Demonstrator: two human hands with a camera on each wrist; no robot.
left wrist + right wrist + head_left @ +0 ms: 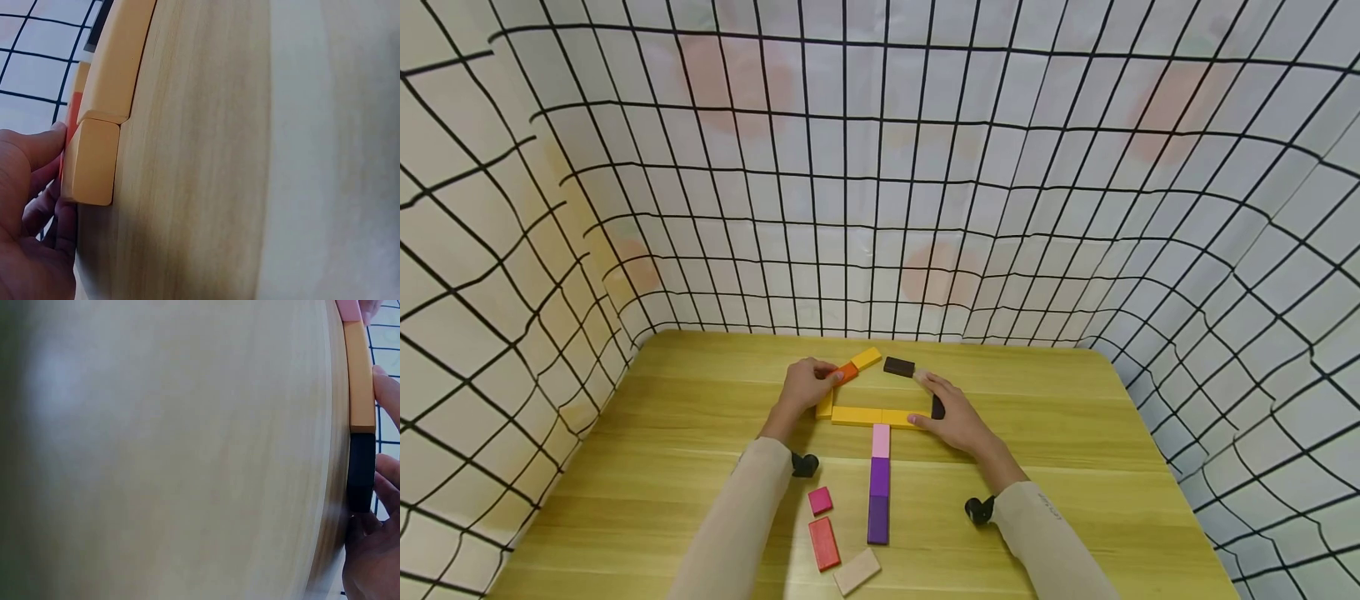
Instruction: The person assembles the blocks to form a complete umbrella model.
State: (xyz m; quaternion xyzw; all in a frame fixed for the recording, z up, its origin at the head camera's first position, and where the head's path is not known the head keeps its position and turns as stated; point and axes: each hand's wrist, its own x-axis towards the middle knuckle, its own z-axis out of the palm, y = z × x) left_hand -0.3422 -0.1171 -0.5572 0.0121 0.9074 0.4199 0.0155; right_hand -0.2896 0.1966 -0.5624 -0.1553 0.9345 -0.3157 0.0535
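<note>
Both hands (807, 385) (957, 418) inside table edges (1159, 475)

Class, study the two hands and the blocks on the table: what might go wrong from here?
The left hand is at the orange block; a nudge could shift the far yellow block next to it.

The right hand curves around a black block, thumb at the yellow row; moving away might drag either askew.

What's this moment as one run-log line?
left hand: holds orange rectangular block | right hand: spread beside black rectangular block, thumb at adjoining yellow rectangular block
</note>
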